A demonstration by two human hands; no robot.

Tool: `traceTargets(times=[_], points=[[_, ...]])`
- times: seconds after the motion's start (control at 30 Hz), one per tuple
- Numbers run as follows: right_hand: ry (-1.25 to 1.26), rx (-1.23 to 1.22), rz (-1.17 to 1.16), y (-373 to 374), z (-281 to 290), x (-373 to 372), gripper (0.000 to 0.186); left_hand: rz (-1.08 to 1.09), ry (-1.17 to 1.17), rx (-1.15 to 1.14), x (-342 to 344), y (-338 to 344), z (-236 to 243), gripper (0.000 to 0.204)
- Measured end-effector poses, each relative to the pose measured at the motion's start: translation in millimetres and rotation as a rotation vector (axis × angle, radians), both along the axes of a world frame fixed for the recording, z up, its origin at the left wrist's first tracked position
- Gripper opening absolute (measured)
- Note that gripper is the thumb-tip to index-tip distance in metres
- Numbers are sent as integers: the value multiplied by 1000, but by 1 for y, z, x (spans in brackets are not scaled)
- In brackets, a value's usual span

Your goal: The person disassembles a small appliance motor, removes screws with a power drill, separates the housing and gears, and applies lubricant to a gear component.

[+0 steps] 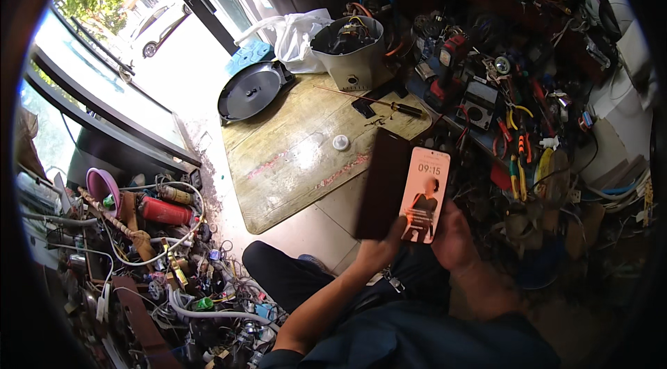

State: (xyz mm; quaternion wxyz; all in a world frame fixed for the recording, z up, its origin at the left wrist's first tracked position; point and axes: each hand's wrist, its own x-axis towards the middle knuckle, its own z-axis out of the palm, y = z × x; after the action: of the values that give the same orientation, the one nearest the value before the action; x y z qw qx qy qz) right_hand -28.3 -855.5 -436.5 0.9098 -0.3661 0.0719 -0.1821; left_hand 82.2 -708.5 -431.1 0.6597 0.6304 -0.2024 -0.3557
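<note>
A dark flap [382,178] stands open and looks soft. Our left hand [382,249] pinches the low left edge of the phone [425,192], which sits between both hands. It looks light, stiff, slick and easy to crack, so its sides are best to hold. Our right hand [456,240] curls round its right edge.

Lit phone [425,192] in both hands [456,238], dark flip cover [382,181] open to its left
</note>
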Motion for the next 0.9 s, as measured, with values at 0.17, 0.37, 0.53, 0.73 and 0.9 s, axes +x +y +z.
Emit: traceTargets(times=[0.17,0.37,0.53,0.73,0.9], points=[[-37,182,-151,14,5,-22,78,-261,-619,-31,-22,-1,1,121],[382,22,-290,-11,-15,-51,31,-467,-845,26,-32,-6,15,117],[398,51,-620,-77,19,-74,32,-501,-742,3,-25,14,7,94],[620,-516,-861,-287,-4,-148,44,-306,-449,181,18,70,5,56],[688,-589,-851,-384,-16,-184,36,-69,-274,184,52,104,-26,41]])
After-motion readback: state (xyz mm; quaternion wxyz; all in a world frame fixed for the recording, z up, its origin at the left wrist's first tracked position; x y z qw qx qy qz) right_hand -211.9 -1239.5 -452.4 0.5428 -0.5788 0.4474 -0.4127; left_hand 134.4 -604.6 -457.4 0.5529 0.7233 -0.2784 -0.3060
